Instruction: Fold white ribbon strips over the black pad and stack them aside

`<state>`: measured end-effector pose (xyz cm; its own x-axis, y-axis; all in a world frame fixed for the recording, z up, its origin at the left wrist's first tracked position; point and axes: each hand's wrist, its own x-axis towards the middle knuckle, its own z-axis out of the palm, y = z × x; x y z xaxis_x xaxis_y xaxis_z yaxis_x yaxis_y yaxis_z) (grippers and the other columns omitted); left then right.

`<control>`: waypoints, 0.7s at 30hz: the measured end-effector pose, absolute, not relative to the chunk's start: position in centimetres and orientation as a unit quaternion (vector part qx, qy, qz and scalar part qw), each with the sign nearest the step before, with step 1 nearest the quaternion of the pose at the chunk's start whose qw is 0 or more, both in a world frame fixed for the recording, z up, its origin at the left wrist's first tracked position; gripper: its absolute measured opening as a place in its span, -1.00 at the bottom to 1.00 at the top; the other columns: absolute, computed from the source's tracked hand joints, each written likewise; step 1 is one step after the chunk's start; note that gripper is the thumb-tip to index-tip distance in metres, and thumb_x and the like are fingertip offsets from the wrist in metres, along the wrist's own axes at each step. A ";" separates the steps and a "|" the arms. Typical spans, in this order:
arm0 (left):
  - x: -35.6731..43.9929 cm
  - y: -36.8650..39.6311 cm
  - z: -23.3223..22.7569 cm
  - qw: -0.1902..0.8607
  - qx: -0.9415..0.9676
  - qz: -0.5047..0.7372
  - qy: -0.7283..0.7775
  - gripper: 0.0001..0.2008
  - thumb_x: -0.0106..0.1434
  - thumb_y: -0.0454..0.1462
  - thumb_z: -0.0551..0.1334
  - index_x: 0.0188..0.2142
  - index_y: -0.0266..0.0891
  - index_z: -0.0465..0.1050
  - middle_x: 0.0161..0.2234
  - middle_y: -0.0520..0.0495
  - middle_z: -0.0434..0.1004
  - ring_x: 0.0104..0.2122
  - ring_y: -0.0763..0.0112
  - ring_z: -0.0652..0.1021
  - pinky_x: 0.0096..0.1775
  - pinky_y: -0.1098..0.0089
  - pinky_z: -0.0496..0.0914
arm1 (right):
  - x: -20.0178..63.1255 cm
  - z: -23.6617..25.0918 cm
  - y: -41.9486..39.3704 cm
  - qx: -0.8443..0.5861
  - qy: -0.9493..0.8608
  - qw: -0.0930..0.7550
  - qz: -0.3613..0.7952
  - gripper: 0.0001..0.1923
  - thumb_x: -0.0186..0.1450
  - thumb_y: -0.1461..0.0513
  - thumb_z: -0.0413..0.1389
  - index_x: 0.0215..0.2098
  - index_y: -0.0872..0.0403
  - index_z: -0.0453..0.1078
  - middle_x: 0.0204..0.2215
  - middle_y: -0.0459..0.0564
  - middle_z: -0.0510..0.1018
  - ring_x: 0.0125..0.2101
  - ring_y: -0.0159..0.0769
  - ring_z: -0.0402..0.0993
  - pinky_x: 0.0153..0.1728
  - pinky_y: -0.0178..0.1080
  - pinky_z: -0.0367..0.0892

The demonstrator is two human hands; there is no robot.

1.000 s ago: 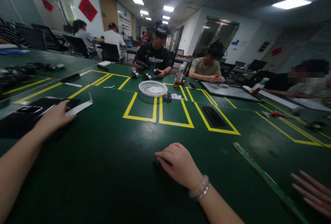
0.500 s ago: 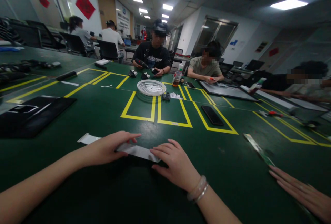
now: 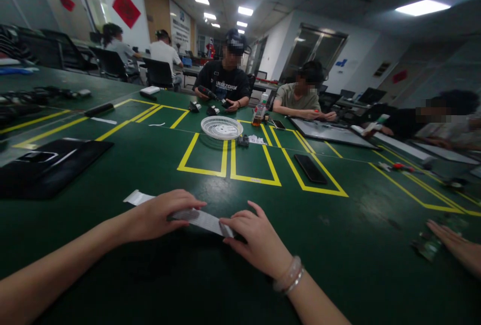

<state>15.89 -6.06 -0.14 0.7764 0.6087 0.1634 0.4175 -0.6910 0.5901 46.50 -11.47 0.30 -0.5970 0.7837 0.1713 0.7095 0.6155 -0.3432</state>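
Since ~1 s ago the left hand (image 3: 158,217) has come in from the black panel (image 3: 48,165) at far left, bringing the white flat strip (image 3: 203,220) w/ it; strip now lies flat on the green mat (image 3: 150,165), near centre, right in front of the wearer. Vs half a sec ago, barely any shift, so both hands look settled on it, pinning it down.

Left hand: palm down over the strip's mid part, fingers curled loosely, thumb alongside, pressing rather than gripping. Strip's left end (image 3: 137,197) sticks out free beyond the hand.

Right hand (image 3: 255,237): fingers bent, tips on the strip's right end, not closed round it. Bracelet (image 3: 289,275) at the wrist.

Near right edge, a co-worker's hand (image 3: 456,245) touches a small green circuit board (image 3: 428,245). Farther off: white fan grille (image 3: 221,127), black phone (image 3: 310,168).
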 end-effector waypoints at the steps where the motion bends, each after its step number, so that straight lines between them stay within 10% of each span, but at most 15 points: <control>1: 16.0 -6.1 -0.1 0.266 0.906 0.172 0.282 -0.46 0.35 -0.32 0.19 0.28 0.06 0.22 0.11 -0.07 0.33 0.07 0.19 0.40 0.06 0.25 0.37 | 46.5 0.3 -11.4 -0.423 -0.885 0.154 0.121 -0.63 0.33 0.17 0.19 0.10 -0.14 0.37 -0.12 -0.10 0.61 -0.06 -0.23 0.49 0.26 0.15 -0.10; 7: 12.8 -2.8 -0.5 0.090 0.901 0.177 0.385 -0.46 0.38 0.01 0.19 0.28 -0.08 0.26 0.24 -0.14 0.21 0.21 0.00 0.25 0.24 0.06 0.12 | 46.9 0.3 -11.1 -0.459 -0.863 0.201 0.064 -0.72 0.38 0.19 0.12 0.06 -0.11 0.41 -0.10 -0.05 0.61 -0.11 -0.24 0.51 0.21 0.11 0.04; 11: 5.8 0.6 -1.3 -0.048 0.762 0.172 0.623 -0.11 0.27 0.21 0.05 0.25 -0.55 0.25 0.29 -0.51 0.00 0.27 -0.28 0.06 0.23 -0.16 -0.09 | 47.2 0.3 -10.9 -0.522 -0.829 0.202 -0.012 -0.76 0.39 0.18 0.12 0.01 -0.07 0.46 -0.15 -0.02 0.63 -0.17 -0.21 0.53 0.13 0.10 0.16; 16: -5.1 2.0 -3.1 -0.078 0.601 0.174 0.776 -0.03 0.02 0.36 -0.04 -0.19 -0.59 0.48 -0.19 -0.54 0.48 0.09 -0.60 0.22 -0.17 -0.24 0.05 | 47.2 0.5 -10.9 -0.555 -0.809 0.190 -0.045 -0.75 0.37 0.15 0.12 0.00 -0.02 0.48 -0.21 0.01 0.62 -0.26 -0.21 0.54 0.06 0.10 0.25; 21: -10.7 2.2 -5.3 -0.076 0.537 0.179 0.821 -0.17 -0.03 0.37 0.03 -0.55 -0.49 0.29 -0.62 -0.29 0.35 0.09 -0.54 0.22 -0.38 0.15 -0.10 | 47.0 0.6 -11.0 -0.565 -0.803 0.187 -0.041 -0.73 0.37 0.12 0.11 0.00 -0.03 0.48 -0.24 -0.02 0.62 -0.27 -0.22 0.55 0.03 0.06 0.28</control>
